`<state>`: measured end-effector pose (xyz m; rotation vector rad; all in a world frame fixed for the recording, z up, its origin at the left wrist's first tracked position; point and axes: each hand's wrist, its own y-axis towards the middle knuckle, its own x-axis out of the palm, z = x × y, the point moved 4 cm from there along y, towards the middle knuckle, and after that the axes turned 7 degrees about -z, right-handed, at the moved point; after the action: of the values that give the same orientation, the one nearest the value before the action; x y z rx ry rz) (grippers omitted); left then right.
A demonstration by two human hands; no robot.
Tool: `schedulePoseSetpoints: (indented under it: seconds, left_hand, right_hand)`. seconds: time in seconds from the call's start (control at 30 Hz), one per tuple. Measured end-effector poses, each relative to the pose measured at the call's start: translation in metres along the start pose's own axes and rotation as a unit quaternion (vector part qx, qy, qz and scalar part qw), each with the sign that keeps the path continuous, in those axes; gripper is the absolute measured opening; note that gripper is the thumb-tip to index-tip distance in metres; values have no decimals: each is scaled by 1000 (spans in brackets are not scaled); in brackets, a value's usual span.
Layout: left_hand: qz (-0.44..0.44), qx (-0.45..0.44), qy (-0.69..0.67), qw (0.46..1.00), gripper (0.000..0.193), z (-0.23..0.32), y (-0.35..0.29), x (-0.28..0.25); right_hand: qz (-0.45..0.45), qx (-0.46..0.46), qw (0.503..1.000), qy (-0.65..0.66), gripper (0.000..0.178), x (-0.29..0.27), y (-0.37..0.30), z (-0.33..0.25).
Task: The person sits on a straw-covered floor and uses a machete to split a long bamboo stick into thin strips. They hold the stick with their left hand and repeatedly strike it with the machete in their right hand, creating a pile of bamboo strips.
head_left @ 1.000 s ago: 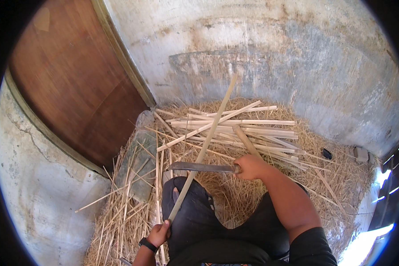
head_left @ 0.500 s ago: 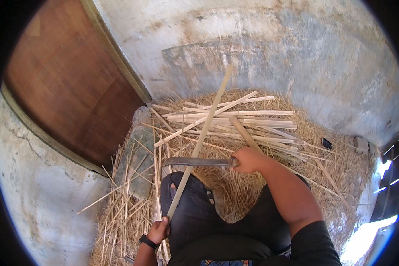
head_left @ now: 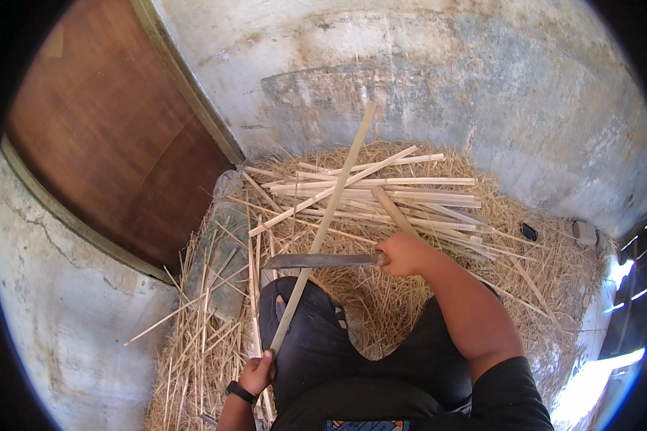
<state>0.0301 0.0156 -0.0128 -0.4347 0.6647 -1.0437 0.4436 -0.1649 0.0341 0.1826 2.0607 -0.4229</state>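
- Your left hand (head_left: 257, 373), nearest your body, is wearing a black band (head_left: 239, 392) at the wrist; its fingers are closing round the lower end of a long, flat, pale-tan wooden strip (head_left: 328, 215).
- That strip is slanting up and away from you, crossing above the left leg of your dark trousers (head_left: 316, 327).
- Your right hand (head_left: 402, 255) is gripping the handle end of a long knife with a dark metal blade (head_left: 341, 261), its fingers curling tightly.
- The blade is pointing left and crossing the strip; you cannot tell here how hard it is pressing.
- Dry yellow straw (head_left: 381, 309) is covering the ground, and thin split sticks (head_left: 194, 359) are lying on your left beside a flat grey-green slab (head_left: 230, 302).
- Beyond your hands, a loose heap of pale split strips (head_left: 424, 182) is lying on the straw, with a thick round tan stick (head_left: 389, 205) among them.
- Farther right, a small black object (head_left: 529, 232) is resting near a beige block (head_left: 584, 233).
- Behind, a brown wooden door (head_left: 115, 108) and a stained grey-white wall (head_left: 446, 86) are enclosing the corner.
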Motion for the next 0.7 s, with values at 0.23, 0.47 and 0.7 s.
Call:
schedulePoseSetpoints:
  seconds: [0.23,0.47,0.7]
  left_hand:
    - [5,2,9,1000,68,-3,2,-1]
    - [3,3,9,1000,69,-20,10,-5]
    - [8,8,36,999,69,-12,7,-4]
  right_hand:
    - [14,32,999,29,28,-14,-7,6]
    - [-14,0,999,-34,32,-8,-4,-5]
    - [19,34,999,24,33,-15,-11,8]
